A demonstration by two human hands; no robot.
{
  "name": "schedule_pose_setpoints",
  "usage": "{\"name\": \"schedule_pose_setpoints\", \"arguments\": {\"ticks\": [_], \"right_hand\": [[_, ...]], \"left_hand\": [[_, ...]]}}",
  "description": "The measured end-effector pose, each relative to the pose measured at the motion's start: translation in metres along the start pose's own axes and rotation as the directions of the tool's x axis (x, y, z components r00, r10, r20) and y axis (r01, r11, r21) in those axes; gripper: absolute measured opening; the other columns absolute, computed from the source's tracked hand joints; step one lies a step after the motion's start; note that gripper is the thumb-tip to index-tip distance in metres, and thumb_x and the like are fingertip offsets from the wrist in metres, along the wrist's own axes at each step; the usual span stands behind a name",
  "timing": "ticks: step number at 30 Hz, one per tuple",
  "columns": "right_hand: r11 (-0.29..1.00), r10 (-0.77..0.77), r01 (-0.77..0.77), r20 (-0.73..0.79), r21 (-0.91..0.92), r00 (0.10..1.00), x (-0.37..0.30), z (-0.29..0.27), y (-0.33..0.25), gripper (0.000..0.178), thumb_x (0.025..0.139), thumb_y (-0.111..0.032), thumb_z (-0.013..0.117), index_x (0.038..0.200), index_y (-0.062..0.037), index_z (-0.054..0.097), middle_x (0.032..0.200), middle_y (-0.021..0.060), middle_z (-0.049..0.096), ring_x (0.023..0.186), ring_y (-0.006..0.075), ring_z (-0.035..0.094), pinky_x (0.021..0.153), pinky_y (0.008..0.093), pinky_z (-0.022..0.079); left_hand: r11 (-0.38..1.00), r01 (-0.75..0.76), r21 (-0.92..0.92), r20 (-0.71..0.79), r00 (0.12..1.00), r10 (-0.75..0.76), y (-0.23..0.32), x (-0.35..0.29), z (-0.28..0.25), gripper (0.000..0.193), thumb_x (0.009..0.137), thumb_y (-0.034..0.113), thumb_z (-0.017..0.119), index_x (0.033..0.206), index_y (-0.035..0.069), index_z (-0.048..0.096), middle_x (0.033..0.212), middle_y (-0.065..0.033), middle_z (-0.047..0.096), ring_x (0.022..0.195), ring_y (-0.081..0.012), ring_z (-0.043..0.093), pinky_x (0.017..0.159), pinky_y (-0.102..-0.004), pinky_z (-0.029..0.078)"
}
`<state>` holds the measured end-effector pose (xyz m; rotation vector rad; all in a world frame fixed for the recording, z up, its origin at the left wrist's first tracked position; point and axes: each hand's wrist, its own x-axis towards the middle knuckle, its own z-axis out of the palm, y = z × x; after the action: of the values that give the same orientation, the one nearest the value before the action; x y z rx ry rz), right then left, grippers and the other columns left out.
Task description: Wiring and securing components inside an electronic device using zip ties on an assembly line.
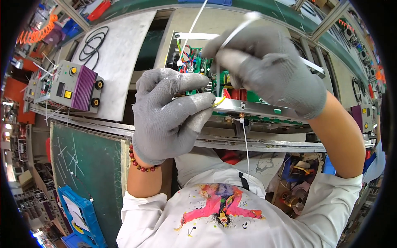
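Note:
My left hand (pixel 169 109), in a grey glove, is closed at the near rim of a metal chassis (pixel 248 106); its fingertips pinch a yellow wire (pixel 219 101). Above the chassis my right hand (pixel 273 68), also gloved, pinches a white cable tie (pixel 240 29); its fingertips are blurred. Inside the chassis lie a green circuit board (pixel 202 65) and coloured wires (pixel 188 53), partly hidden behind both hands. One white tie (pixel 193 25) stands up from the wire bundle at the left. Another tie (pixel 246 142) hangs down from the chassis's near side.
To the left, a purple and grey boxed unit (pixel 74 87) with knobs stands near a white board (pixel 120 62) bearing a coiled black cable (pixel 93 45). Loose white ties (pixel 70 155) lie on a green surface at lower left, above a blue plastic bin (pixel 82 215).

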<state>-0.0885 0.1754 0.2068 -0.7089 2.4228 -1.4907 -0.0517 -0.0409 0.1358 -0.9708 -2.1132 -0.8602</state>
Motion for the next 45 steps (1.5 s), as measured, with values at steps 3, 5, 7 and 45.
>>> {"name": "schedule_pose_setpoints", "arguments": {"ticks": [3,5,7,45], "right_hand": [[0.981,-0.024,0.057,0.176,-0.185,0.984,0.002,0.003,0.006,0.026,0.089,-0.008,0.058,0.109,0.0012,0.071,0.077,0.0069,0.067,0.064,0.0101,0.058,0.061,0.0280,0.050],[0.982,0.045,-0.004,0.215,-0.187,0.976,-0.001,0.004,0.012,0.031,0.087,-0.008,0.058,0.114,0.0006,0.069,0.077,0.0072,0.067,0.065,0.0105,0.057,0.062,0.0287,0.050],[0.995,0.089,-0.075,0.254,-0.063,0.963,-0.002,0.004,0.017,0.034,0.087,-0.010,0.058,0.118,0.0010,0.067,0.079,0.0072,0.068,0.068,0.0106,0.058,0.065,0.0293,0.051],[0.773,-0.555,0.578,0.163,-0.263,0.816,-0.016,0.006,0.009,0.022,0.084,0.002,0.066,0.105,0.0013,0.074,0.087,0.0128,0.073,0.073,0.0219,0.069,0.070,0.0317,0.055]], "left_hand": [[0.999,0.026,0.048,0.039,0.999,-0.027,0.002,-0.006,0.000,0.026,0.068,0.007,0.080,0.092,0.015,0.074,0.109,-0.0040,0.071,0.093,-0.0273,0.060,0.085,-0.0372,0.047],[0.994,0.004,0.105,-0.154,0.988,0.013,0.007,-0.015,0.005,0.027,0.066,0.004,0.077,0.091,0.015,0.073,0.114,-0.0054,0.068,0.095,-0.0286,0.061,0.084,-0.0379,0.048],[0.980,-0.096,0.177,-0.256,0.957,0.140,0.014,-0.026,0.012,0.028,0.066,0.007,0.076,0.090,0.022,0.073,0.116,-0.0029,0.064,0.100,-0.0260,0.060,0.082,-0.0366,0.047],[0.459,0.567,-0.684,0.067,0.676,-0.734,0.053,-0.004,0.007,0.041,0.088,0.009,0.078,0.117,-0.001,0.051,0.084,-0.0097,0.070,0.070,-0.0093,0.066,0.059,-0.0222,0.053]]}}
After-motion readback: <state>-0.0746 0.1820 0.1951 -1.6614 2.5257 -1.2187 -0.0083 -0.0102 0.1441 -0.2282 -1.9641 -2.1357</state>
